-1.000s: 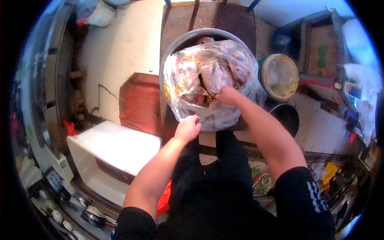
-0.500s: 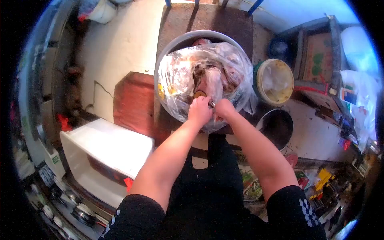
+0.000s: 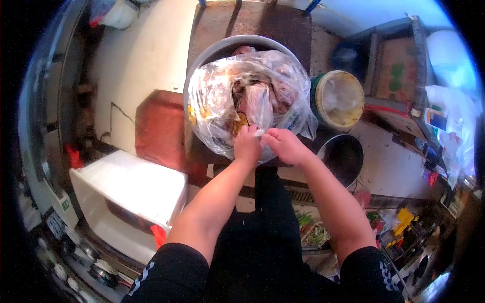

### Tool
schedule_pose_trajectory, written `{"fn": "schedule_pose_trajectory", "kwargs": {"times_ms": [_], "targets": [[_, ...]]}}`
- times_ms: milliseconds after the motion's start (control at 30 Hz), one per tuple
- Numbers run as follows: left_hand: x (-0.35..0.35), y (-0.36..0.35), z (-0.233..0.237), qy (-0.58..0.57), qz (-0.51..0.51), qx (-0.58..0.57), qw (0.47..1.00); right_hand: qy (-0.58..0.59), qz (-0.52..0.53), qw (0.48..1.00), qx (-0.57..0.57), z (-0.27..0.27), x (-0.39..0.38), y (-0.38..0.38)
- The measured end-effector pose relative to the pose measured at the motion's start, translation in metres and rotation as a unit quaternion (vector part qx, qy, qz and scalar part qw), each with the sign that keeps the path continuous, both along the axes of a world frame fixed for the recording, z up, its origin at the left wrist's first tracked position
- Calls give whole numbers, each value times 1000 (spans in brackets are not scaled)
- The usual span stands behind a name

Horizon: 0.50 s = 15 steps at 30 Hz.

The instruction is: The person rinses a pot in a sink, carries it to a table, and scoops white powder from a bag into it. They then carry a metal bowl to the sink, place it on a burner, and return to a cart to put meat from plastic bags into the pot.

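Note:
A large round metal basin [image 3: 228, 44] holds a clear plastic bag [image 3: 217, 76] spread over pinkish pieces that look like meat. At the near side of the basin, my left hand [image 3: 247, 145] is closed on the plastic, its fingers curled. Close beside it on the right, my right hand [image 3: 284, 144] pinches the edge of the same plastic. The fingertips of both hands nearly meet. A long piece wrapped in clear plastic [image 3: 258, 103] lies just beyond them. A yellowish-brown item [image 3: 240, 121] shows beside my left fingers.
A lidless round tub [image 3: 319, 96] and a dark pan [image 3: 344, 161] stand right of the basin. At the lower left is a white plastic bin [image 3: 136, 182], with a red board [image 3: 159, 126] behind it. A wooden frame [image 3: 371, 65] stands at the upper right.
The view has shifted slightly, moving the basin left in the picture. My right hand has turned and sits flatter, its fingertips now at the plastic edge beside my left hand.

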<state>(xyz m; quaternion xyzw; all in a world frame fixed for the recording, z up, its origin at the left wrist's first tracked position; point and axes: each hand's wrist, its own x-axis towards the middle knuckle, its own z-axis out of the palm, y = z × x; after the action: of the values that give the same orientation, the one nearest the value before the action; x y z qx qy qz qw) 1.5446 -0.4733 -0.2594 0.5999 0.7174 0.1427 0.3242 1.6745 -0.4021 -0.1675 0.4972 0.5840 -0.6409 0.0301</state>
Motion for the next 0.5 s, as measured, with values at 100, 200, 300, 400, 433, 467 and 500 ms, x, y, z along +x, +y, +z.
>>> {"fn": "schedule_pose_trajectory", "kwargs": {"times_ms": [100, 200, 300, 400, 433, 467, 500], "targets": [[0, 9, -6, -1, 37, -39, 999, 68, -41, 995, 66, 0, -5, -6], [-11, 20, -6, -5, 21, -4, 1000, 149, -106, 983, 31, 23, -15, -1], [-23, 31, 14, -6, -36, -25, 999, 195, -217, 953, -86, 44, -16, 8], [-34, 53, 74, -82, 8, -57, 995, 184, -331, 918, -120, 50, 2, 33], [-38, 53, 88, -48, -19, -51, 997, 186, -374, 895, -156, 39, 15, 41], [-40, 54, 102, -13, -46, -45, 998, 193, -377, 893, -150, 21, 18, 36], [-40, 55, 121, -39, -22, -46, 998, 121, -305, 945, -15, -1, 20, 30]]}}
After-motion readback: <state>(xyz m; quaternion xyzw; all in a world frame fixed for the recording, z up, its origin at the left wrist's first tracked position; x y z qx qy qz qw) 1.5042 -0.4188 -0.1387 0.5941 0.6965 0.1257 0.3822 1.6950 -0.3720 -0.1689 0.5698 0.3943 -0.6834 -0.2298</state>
